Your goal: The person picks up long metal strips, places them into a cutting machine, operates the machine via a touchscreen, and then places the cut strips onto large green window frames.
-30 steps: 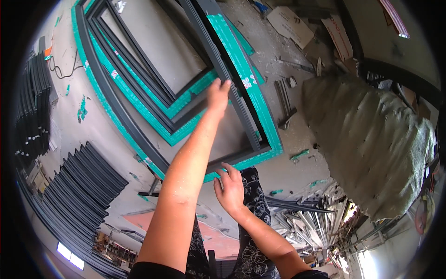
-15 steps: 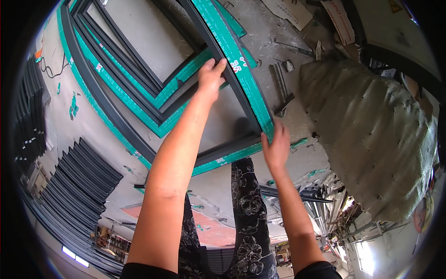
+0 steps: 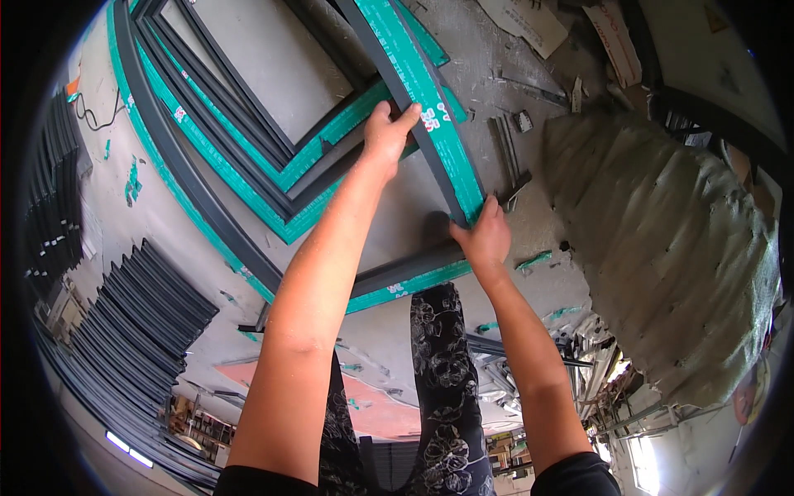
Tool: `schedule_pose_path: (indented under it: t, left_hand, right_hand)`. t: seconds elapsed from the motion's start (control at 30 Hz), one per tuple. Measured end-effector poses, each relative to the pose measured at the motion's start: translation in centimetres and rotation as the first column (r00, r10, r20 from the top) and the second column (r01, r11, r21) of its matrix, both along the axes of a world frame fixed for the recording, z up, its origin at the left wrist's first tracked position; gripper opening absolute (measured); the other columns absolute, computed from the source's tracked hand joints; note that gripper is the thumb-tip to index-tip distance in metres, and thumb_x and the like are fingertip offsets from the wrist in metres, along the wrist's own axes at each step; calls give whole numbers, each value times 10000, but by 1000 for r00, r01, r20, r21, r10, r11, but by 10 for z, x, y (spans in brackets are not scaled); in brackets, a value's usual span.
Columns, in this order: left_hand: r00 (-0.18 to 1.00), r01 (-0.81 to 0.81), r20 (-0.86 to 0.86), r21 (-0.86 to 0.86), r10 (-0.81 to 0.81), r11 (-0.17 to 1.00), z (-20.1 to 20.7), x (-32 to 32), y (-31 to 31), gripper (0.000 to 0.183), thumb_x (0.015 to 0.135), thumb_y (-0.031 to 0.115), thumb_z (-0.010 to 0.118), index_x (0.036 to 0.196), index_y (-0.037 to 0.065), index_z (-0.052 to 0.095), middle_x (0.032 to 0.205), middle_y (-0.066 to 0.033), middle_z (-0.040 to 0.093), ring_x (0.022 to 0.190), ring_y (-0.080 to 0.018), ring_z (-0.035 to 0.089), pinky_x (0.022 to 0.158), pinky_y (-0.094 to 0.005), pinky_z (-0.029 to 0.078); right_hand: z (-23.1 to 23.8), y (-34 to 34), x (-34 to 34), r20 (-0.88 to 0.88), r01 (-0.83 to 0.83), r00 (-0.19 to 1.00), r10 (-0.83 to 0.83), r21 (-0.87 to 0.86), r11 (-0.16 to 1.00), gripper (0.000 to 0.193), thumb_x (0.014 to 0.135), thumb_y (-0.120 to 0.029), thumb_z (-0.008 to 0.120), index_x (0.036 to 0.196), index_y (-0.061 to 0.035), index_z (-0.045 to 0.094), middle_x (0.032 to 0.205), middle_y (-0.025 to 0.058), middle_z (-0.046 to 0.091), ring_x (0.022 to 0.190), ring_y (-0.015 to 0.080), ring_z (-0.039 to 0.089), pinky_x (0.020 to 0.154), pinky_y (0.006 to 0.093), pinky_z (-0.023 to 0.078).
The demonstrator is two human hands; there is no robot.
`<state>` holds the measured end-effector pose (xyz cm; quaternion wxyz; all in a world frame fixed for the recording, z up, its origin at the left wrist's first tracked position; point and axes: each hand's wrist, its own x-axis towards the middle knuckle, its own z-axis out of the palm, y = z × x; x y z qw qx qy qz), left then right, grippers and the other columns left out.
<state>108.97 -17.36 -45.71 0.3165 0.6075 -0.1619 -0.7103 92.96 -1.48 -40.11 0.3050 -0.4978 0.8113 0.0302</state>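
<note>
Snugly, left hand [image 3: 389, 140] and right hand [image 3: 486, 240] curl their grip around a green-taped bar [image 3: 415, 81].

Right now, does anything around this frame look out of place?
Yes, litter: torn green film scraps lie loose on the floor left of the green-edged frame, and thin dark strips lie scattered to its right, unlike the neat row of dark profiles at lower left.

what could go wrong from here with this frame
The left hand and right hand are on the green-filmed bar; if it slipped, fingers around its near end might get pinched.
The bar crosses the smaller frames, so shifting it could scrape them.
Loose green scraps on the floor could be slippery underfoot.
</note>
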Motion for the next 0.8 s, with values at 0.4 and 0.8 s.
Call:
schedule_pose_path:
  t: [0.4, 0.8]
  left_hand:
    - [910, 146, 403, -91, -98, 985, 5, -5, 25, 298, 784, 199, 719, 955, 5, 572, 905, -165, 662, 835, -246, 637, 732, -368, 482]
    - [754, 186, 654, -119, -63, 975, 10, -16, 27, 320, 795, 211, 704, 843, -15, 483, 789, -211, 602, 742, -370, 593, 664, -435, 451]
  right_hand:
    - [-4, -183, 46, 140, -180, 962, 234, -317, 931, 765, 754, -480, 689, 1225, 76, 457, 1022, 246, 582, 965, 383, 575, 814, 454, 475]
    - [-19, -380, 147, 65, -188, 977, 203, -186, 964, 737, 597, -459, 751, 1056, 41, 463, 1001, 218, 643, 958, 357, 627, 838, 408, 496]
